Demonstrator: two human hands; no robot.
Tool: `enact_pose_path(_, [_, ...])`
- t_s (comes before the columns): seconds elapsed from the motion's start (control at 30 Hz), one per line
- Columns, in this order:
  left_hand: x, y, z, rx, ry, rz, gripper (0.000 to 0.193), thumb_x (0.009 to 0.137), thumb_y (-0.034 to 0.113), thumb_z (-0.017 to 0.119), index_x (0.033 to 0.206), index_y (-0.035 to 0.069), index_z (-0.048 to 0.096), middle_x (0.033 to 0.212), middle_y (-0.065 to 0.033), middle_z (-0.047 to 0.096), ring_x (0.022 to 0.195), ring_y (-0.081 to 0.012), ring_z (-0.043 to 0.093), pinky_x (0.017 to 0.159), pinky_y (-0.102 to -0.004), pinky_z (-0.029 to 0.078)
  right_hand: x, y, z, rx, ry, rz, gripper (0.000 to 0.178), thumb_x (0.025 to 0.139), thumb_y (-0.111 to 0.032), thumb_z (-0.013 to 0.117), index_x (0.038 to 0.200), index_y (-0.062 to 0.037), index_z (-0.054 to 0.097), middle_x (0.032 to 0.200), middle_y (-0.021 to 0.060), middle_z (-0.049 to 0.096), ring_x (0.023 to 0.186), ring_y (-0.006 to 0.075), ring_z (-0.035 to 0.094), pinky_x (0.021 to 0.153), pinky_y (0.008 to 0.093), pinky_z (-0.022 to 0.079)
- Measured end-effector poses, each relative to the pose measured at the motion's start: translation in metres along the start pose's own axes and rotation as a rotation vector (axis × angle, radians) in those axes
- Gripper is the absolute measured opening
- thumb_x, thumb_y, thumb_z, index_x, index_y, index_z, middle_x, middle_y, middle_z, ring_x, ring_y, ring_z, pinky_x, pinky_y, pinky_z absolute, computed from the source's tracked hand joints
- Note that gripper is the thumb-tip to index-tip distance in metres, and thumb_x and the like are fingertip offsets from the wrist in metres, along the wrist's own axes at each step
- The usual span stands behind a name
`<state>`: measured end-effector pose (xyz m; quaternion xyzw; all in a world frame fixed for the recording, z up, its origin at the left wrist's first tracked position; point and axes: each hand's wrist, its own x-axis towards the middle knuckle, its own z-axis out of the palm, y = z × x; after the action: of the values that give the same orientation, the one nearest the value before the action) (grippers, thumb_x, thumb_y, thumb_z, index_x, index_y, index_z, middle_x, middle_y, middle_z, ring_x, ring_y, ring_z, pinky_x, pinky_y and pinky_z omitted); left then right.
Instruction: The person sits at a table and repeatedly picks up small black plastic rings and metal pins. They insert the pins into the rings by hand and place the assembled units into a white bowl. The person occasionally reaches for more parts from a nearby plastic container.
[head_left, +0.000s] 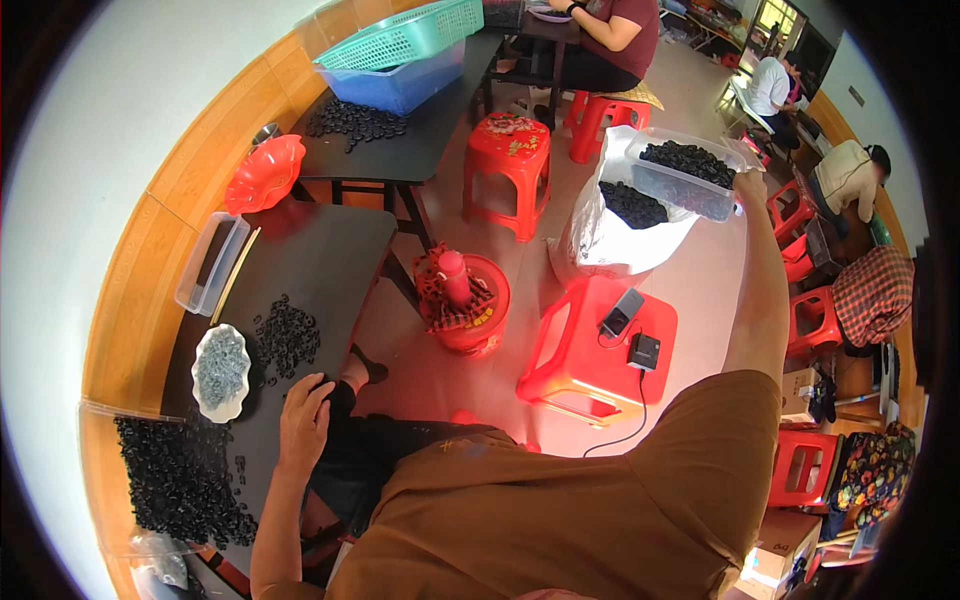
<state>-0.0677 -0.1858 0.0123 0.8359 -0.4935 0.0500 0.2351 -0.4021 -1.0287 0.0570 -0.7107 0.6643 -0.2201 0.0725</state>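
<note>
At the near left end of the dark table [325, 250] lay a broad heap of small black pieces [185, 480]. Against the table's left edge stood a clear plastic tray [230, 245], with a white scalloped dish [240, 400] of small, pale, see-through pieces on the tabletop nearer the wearer. A red scalloped bowl [265, 175] sat at the table's far left corner, and a looser patch of black pieces [287, 337] was spread over its middle. The left hand [302, 415] lay at the table's right edge, just beside that patch, its fingers loosely bent and nothing seen in them; whether it pressed on the tabletop could not be told. Right of the table, on the floor, stood a red tub [497, 300] with a pink bottle [455, 280] on top, then a red stool [560, 350] bearing two small dark devices [623, 312]. Well to the table's right, a white sack [625, 240] held more black pieces [632, 205]. Over its mouth was a clear box [680, 195] of the same pieces, tilted, its right end grasped by the right hand [750, 187].
</note>
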Motion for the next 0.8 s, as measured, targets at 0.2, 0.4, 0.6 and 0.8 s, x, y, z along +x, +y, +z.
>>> enact_pose_path(0.2, [0.000, 0.002, 0.002, 0.030, -0.012, 0.003, 0.032, 0.087, -0.003, 0.062, 0.118, 0.006, 0.064, 0.125, -0.0145, 0.060, 0.115, -0.0357, 0.057, 0.098, -0.0434, 0.048, -0.011, 0.017, 0.010, -0.001, -0.034, -0.004, 0.043, 0.084, -0.022, 0.049, 0.115, 0.0056, 0.060, 0.098, 0.0312, 0.068, 0.089, 0.0404, 0.071, 0.079, 0.0474, 0.052])
enact_pose_path(0.4, [0.000, 0.003, 0.002, 0.038, -0.020, -0.018, 0.032, 0.087, -0.003, 0.061, 0.118, 0.006, 0.063, 0.125, -0.0154, 0.060, 0.114, -0.0363, 0.058, 0.098, -0.0434, 0.048, -0.031, 0.007, 0.013, -0.034, -0.092, 0.066, 0.042, 0.086, -0.022, 0.050, 0.119, 0.0020, 0.061, 0.105, 0.0279, 0.069, 0.097, 0.0363, 0.070, 0.086, 0.0459, 0.053])
enact_pose_path(0.6, [0.000, 0.005, 0.004, 0.046, -0.016, -0.025, 0.032, 0.088, -0.003, 0.060, 0.119, 0.005, 0.063, 0.125, -0.0163, 0.059, 0.114, -0.0370, 0.057, 0.098, -0.0437, 0.047, -0.038, -0.021, 0.020, -0.140, -0.026, 0.094, 0.041, 0.092, -0.023, 0.050, 0.127, -0.0035, 0.058, 0.125, 0.0211, 0.065, 0.117, 0.0368, 0.063, 0.098, 0.0472, 0.050])
enact_pose_path(0.8, [-0.001, 0.008, 0.009, 0.071, -0.087, -0.042, 0.042, 0.086, 0.004, 0.064, 0.127, 0.007, 0.059, 0.138, -0.0181, 0.050, 0.127, -0.0401, 0.047, 0.106, -0.0478, 0.039, -0.024, -0.054, 0.042, -0.257, 0.020, -0.010, 0.038, 0.097, -0.017, 0.045, 0.133, -0.0066, 0.052, 0.131, 0.0233, 0.060, 0.117, 0.0394, 0.062, 0.096, 0.0479, 0.052])
